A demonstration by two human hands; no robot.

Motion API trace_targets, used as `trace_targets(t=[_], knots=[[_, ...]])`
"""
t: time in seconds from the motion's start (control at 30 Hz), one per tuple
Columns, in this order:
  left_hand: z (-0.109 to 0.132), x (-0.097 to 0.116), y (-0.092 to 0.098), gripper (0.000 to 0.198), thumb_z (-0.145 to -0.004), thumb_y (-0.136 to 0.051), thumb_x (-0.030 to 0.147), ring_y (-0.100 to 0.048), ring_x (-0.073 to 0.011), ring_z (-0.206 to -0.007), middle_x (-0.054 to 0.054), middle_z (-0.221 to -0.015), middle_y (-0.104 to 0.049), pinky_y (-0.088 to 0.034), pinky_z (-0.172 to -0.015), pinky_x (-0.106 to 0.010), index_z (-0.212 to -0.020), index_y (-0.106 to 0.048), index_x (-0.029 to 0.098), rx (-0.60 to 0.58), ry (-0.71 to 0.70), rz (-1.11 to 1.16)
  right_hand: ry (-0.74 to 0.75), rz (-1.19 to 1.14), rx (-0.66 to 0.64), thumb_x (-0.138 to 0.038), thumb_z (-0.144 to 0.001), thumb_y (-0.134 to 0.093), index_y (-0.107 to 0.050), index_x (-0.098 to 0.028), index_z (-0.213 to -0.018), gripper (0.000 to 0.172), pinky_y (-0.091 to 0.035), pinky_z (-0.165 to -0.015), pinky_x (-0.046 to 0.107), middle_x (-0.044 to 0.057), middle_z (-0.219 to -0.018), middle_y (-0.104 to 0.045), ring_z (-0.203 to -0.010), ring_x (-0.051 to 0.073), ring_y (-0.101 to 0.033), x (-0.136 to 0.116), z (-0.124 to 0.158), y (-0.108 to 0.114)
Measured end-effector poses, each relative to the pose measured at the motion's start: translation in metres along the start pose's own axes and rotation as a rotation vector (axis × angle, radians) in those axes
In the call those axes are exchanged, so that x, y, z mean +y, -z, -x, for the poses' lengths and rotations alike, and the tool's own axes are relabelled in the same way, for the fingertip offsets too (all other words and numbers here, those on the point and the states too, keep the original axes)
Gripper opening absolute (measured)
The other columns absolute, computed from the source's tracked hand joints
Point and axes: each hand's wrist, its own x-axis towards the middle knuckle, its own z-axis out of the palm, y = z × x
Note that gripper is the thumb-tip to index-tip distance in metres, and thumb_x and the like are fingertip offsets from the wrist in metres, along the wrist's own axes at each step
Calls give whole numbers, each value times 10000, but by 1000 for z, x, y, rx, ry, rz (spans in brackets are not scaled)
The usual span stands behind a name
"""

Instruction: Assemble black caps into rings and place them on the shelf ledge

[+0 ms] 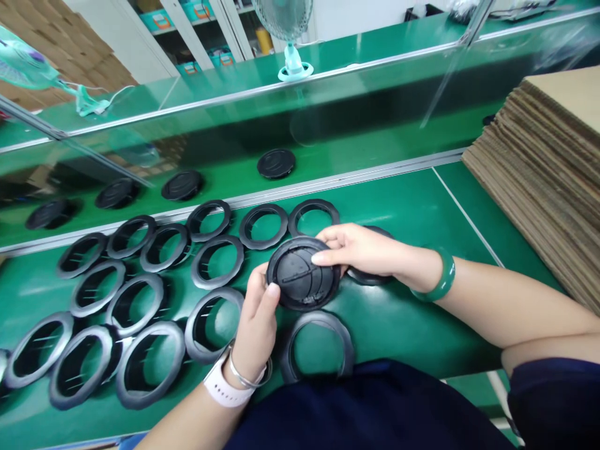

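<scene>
Both my hands hold a round black plastic cover (300, 278) above the green tabletop, its ribbed face turned up towards me. My left hand (259, 306) grips its left edge, thumb on the rim. At the upper right edge, my right hand (354, 250) pinches it, thumb lying on the face and fingers partly hidden behind. Under my right hand and wrist lies another dark round part (370, 275), mostly covered. Close below the cover, a black ring (319, 319) rests on the table near my body.
Several black rings (218, 261) lie in rows to the left. Behind the metal rail, several black round covers (276, 164) sit on a green strip. Stacked cardboard sheets (529, 137) stand at the right. Two fans (293, 62) (35, 59) stand beyond the clear partition.
</scene>
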Motion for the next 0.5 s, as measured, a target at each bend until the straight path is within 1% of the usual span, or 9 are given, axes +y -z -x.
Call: trace_targets(t=[0.07,0.13,0.2,0.23,0.3,0.37,0.43,0.47,0.5], knots=[[2,0,2,397,-1005,-460,493,-694,-261,-977,-95,-1099,-704,-553,-820,-388,-1297,-459,223,-101,-15,83,70,-92,91,-428,-743,-836,-646,-128,-912,393,-567,-576,233,38,-770,-699,-661,156,-673,-8,-3,22],[5,1,4,358,-1016,-460,444,-707,-265,-978,-97,-1079,-718,-556,-847,-411,-1305,-439,234,-199,-29,73,194,-171,277,-404,-736,-853,-641,-127,-897,384,-590,-604,248,31,-773,-694,-667,151,-674,-13,-9,53],[8,2,6,308,-1009,-505,378,-694,-254,-1037,-97,-1114,-718,-539,-911,-408,-1283,-471,243,-283,-60,-19,323,-247,523,-372,-777,-833,-625,-137,-904,338,-599,-623,256,22,-781,-694,-678,146,-675,-10,-16,86],[9,3,7,293,-997,-539,344,-686,-243,-1056,-90,-1129,-717,-531,-933,-397,-1271,-490,253,-333,-87,-86,363,-297,636,-353,-818,-803,-613,-144,-901,295,-600,-636,257,18,-782,-695,-685,143,-675,-6,-20,102],[10,6,7,303,-949,-627,284,-680,-221,-1051,-68,-1131,-718,-525,-936,-365,-1238,-534,272,-480,-192,-238,368,-429,795,-316,-903,-716,-596,-151,-897,204,-604,-669,262,23,-799,-706,-719,144,-681,4,-28,124],[9,10,4,316,-885,-709,243,-676,-211,-1009,-50,-1082,-726,-526,-906,-342,-1172,-580,268,-673,-364,-372,325,-560,856,-286,-956,-641,-606,-148,-927,145,-610,-710,271,41,-850,-725,-779,152,-693,14,-35,136],[6,14,-1,212,-862,-725,210,-659,-207,-945,-31,-964,-727,-516,-882,-351,-1043,-621,246,-838,-520,-495,305,-645,868,-273,-971,-617,-621,-141,-968,132,-615,-741,282,54,-895,-735,-820,161,-701,21,-40,140],[5,16,-2,132,-873,-709,201,-645,-207,-914,-25,-908,-719,-509,-876,-365,-972,-630,235,-882,-572,-557,311,-669,869,-272,-969,-622,-627,-139,-980,133,-616,-750,286,59,-906,-737,-830,166,-704,23,-42,140],[4,17,-3,65,-889,-687,201,-630,-209,-894,-24,-873,-711,-502,-873,-382,-916,-634,227,-895,-606,-618,325,-685,867,-270,-966,-628,-630,-138,-987,134,-617,-756,290,62,-913,-739,-838,169,-706,24,-43,141]])
